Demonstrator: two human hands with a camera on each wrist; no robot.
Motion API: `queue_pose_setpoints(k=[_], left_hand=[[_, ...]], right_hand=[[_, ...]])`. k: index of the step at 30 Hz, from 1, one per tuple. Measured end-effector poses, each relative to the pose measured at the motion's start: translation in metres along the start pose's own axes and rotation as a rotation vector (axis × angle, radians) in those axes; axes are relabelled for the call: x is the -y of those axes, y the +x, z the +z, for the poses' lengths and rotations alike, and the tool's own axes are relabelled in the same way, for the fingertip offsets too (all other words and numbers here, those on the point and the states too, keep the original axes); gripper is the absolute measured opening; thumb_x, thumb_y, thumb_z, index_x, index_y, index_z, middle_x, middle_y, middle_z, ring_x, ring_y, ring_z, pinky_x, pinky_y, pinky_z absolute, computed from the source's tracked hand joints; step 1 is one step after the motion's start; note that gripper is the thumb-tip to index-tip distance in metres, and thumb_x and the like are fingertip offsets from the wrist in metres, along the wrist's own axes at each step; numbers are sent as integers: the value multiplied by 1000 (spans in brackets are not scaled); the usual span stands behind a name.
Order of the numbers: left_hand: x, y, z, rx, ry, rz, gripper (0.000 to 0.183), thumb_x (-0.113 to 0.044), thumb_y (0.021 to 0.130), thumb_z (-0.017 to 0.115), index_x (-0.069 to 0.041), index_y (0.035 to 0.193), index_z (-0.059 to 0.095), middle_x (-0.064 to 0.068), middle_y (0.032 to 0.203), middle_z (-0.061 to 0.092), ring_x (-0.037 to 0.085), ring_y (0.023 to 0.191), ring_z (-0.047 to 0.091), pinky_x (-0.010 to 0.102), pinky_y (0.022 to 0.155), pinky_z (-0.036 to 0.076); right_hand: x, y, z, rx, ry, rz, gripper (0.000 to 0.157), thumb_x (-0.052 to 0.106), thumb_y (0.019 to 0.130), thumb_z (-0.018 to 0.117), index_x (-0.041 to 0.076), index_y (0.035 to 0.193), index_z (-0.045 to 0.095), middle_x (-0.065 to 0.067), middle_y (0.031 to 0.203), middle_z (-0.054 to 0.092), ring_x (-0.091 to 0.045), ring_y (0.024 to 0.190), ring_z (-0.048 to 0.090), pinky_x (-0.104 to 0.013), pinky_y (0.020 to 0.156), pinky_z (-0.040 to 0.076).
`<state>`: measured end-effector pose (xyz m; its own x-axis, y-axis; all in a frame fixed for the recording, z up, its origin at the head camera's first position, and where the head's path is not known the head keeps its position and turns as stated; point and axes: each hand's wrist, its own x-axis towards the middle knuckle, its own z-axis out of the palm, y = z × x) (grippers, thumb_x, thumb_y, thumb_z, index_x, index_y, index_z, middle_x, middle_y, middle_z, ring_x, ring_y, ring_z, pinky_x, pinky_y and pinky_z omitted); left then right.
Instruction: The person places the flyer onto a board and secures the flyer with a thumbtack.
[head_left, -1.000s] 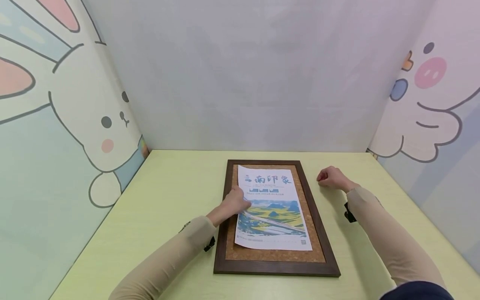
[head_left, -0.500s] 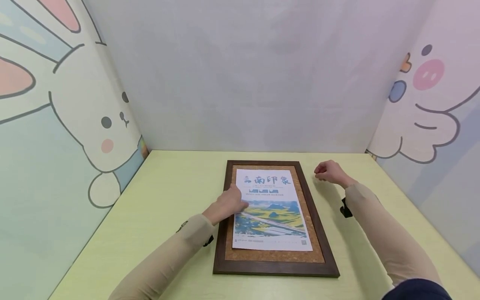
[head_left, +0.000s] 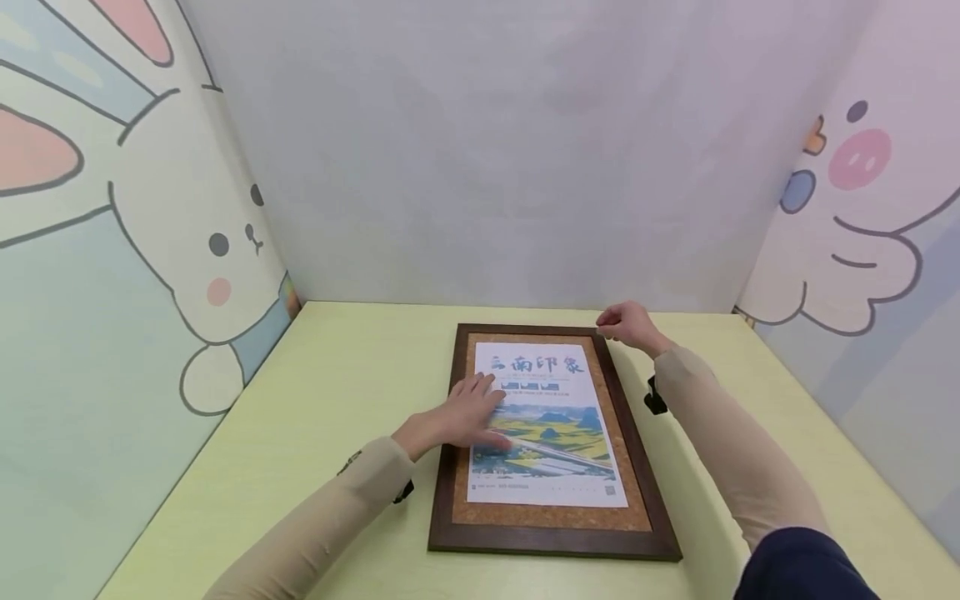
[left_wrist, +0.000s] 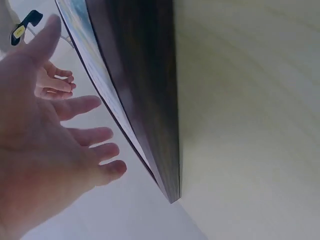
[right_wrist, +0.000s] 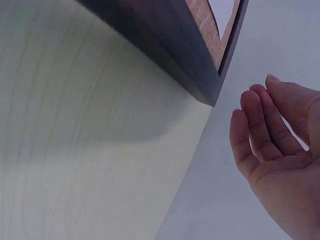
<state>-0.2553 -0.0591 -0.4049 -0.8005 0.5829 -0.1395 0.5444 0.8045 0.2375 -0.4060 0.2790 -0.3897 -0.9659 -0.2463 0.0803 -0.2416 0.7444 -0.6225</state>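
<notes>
A paper poster (head_left: 546, 467) with a blue-green landscape and blue lettering lies flat on a cork board (head_left: 555, 517) with a dark brown frame (head_left: 555, 540). My left hand (head_left: 467, 412), fingers spread, is over the poster's left side; the left wrist view shows its palm (left_wrist: 45, 155) beside the frame edge. My right hand (head_left: 630, 323) is over the frame's far right corner. In the right wrist view, the thumb and fingertips of this hand (right_wrist: 280, 130) pinch together around a tiny, mostly hidden thing with a hint of red.
The board lies on a pale yellow-green table (head_left: 360, 375). A light grey wall (head_left: 510, 167) stands behind, with cartoon-printed panels (head_left: 217, 250) at the left and right. Both wrists wear dark straps (head_left: 656, 397).
The left hand has let go of the poster's left edge and spread its fingers; the poster lies flatter. The right hand has moved from beside the board up and left to its far right corner.
</notes>
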Motion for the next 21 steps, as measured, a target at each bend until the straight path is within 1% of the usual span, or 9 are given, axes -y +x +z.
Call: queue_pose_setpoints(k=[3,5,8,14,19,21], left_hand=[[1,-2,1,54,-18,3,96,-64,82,63,-10,152,27,18,162,13,37,150,8,54,121,9],[2,-2,2,73,-28,5,98,-64,82,63,-10,154,23,18,162,11,37,151,6,54,121,7],[3,-3,1,83,-33,5,98,-62,83,64,-10,154,22,18,162,10,37,151,5,53,121,6],[6,-3,4,103,-37,-1,96,-62,84,61,-11,155,21,17,163,9,36,151,5,52,121,8],[7,-3,4,106,-36,-8,95,-62,85,61,-11,155,21,17,163,8,35,151,4,52,122,7],[6,-2,3,110,-39,-11,95,-61,85,61,-10,155,21,17,163,8,35,151,4,51,122,7]], right_hand=[[8,8,10,-9,0,-8,19,8,90,65,-6,103,66,-22,94,67,-39,86,64,-31,67,52],[13,12,16,-14,0,-12,19,9,89,66,-5,102,66,-21,94,67,-36,85,63,-29,67,51],[19,19,25,-19,-1,-13,18,10,89,68,-4,100,67,-19,93,67,-31,83,63,-29,67,50],[28,31,42,9,0,-24,16,12,89,68,-1,99,69,-17,94,67,-26,81,61,-30,67,49],[36,39,56,45,7,-35,17,13,89,69,0,100,71,-17,98,69,-25,83,61,-33,74,51],[40,41,60,62,18,-21,19,14,89,69,0,102,71,-17,100,69,-25,85,61,-35,77,51]])
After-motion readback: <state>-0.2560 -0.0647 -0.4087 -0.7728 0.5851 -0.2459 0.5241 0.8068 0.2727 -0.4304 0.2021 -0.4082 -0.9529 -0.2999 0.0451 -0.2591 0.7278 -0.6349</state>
